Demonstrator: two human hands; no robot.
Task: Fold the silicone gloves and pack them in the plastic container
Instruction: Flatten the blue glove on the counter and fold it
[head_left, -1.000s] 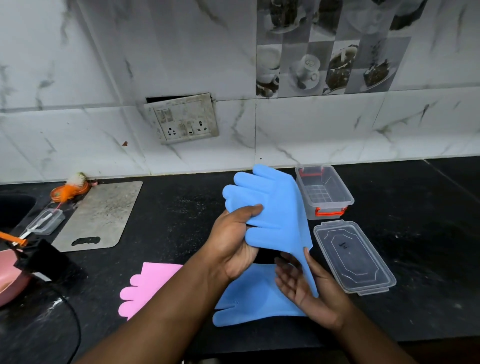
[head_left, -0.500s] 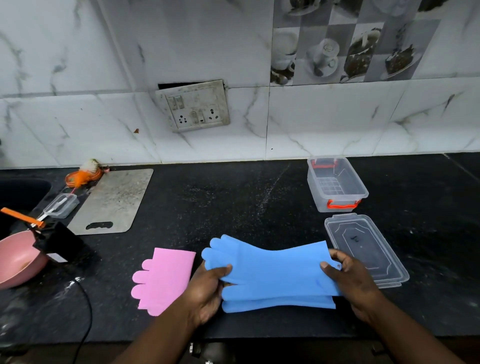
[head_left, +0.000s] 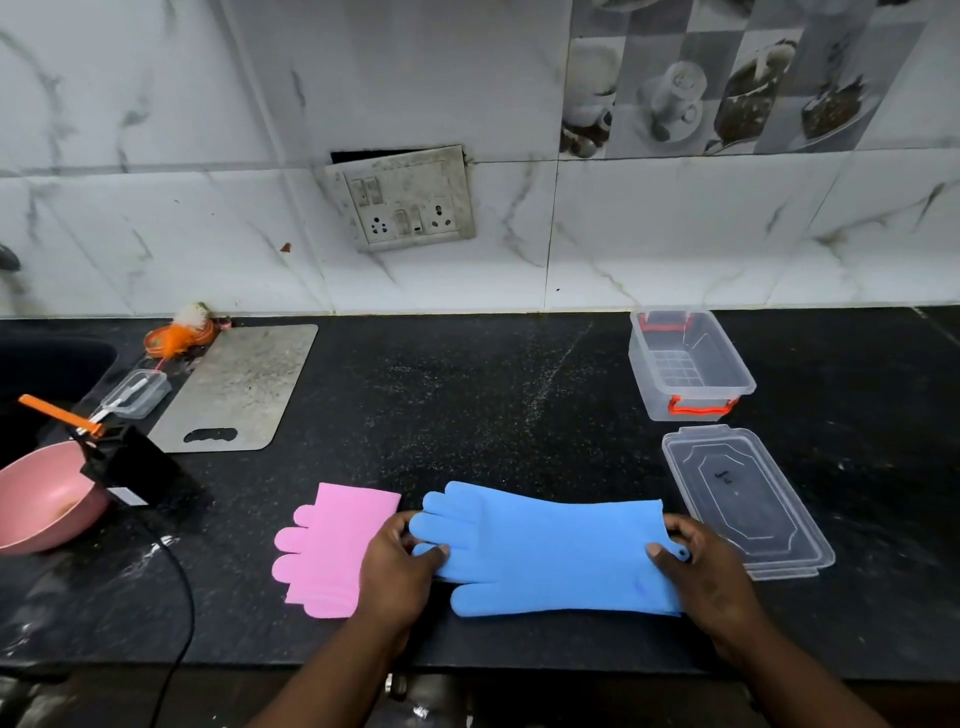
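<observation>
One pink glove (head_left: 332, 545), already folded, lies just left of the left hand (head_left: 397, 571), whose fingers (head_left: 434, 553) pinch the fingertip end of the blue gloves (head_left: 545, 551). Right hand (head_left: 701, 571) pinches the cuff. Gloves held flat on the tabletop (head_left: 467, 415), likely squared for folding. Lid (head_left: 743, 499) just right of those fingers; plastic container (head_left: 685, 364) beyond, open.

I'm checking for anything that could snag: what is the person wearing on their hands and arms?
Nothing visible: the left hand and right hand are bare, with no rings, watch or bands, and both forearms show no sleeves.
</observation>
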